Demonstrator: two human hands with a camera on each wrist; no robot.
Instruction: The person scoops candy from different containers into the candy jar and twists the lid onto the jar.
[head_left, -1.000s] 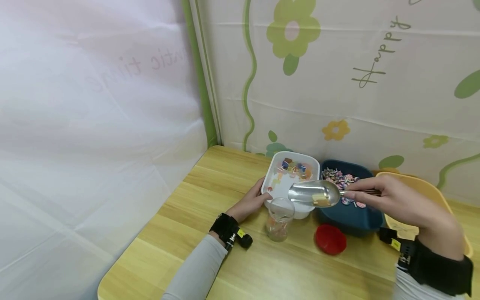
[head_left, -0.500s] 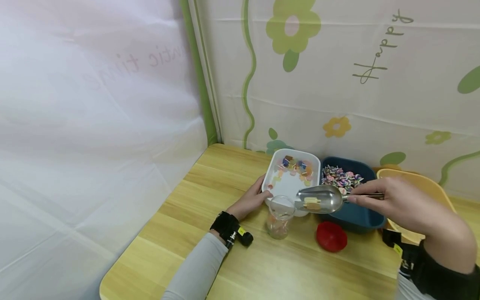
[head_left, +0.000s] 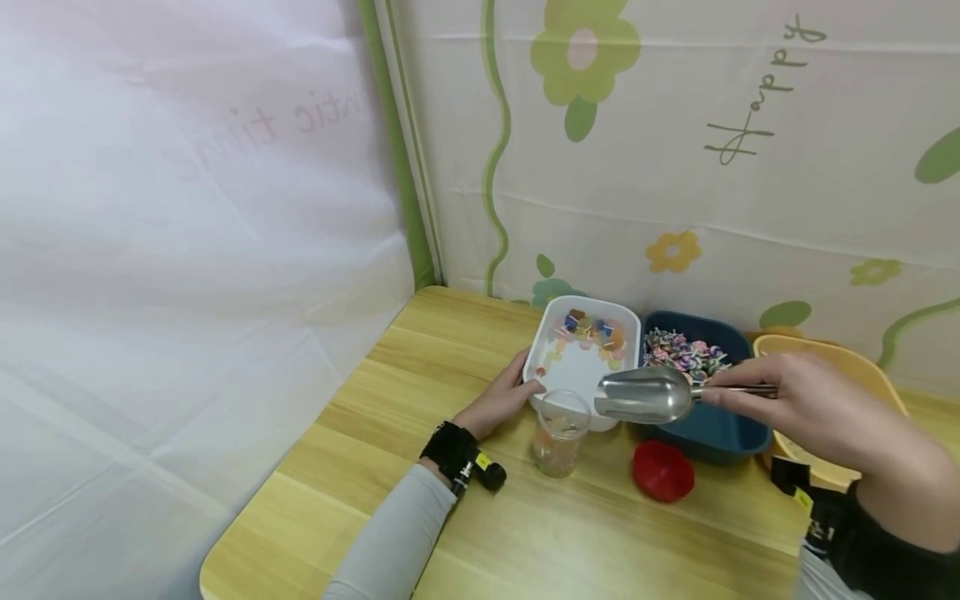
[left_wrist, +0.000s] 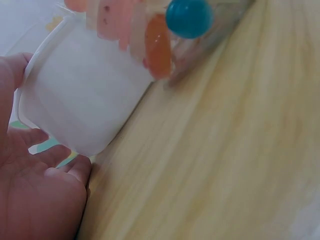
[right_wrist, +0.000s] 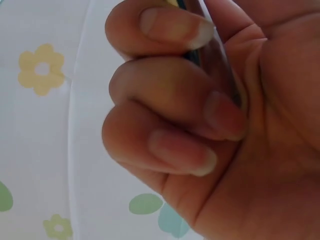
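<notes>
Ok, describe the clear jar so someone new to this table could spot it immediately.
On the wooden table, find the white bin held by the left hand. The clear jar stands just in front of it, on the person's side. It is the only see-through container, with coloured pieces showing inside, unlike the opaque white bin and blue bin.

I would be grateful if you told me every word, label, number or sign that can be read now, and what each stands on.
"Happy": on the flowered backdrop, running upward.
"ntic time": on the left curtain, mirrored and faint; its final letter is hard to make out.
Left wristband and right wristband: small markings, too small to read.
Metal scoop, clear cup, white container: none visible.
</notes>
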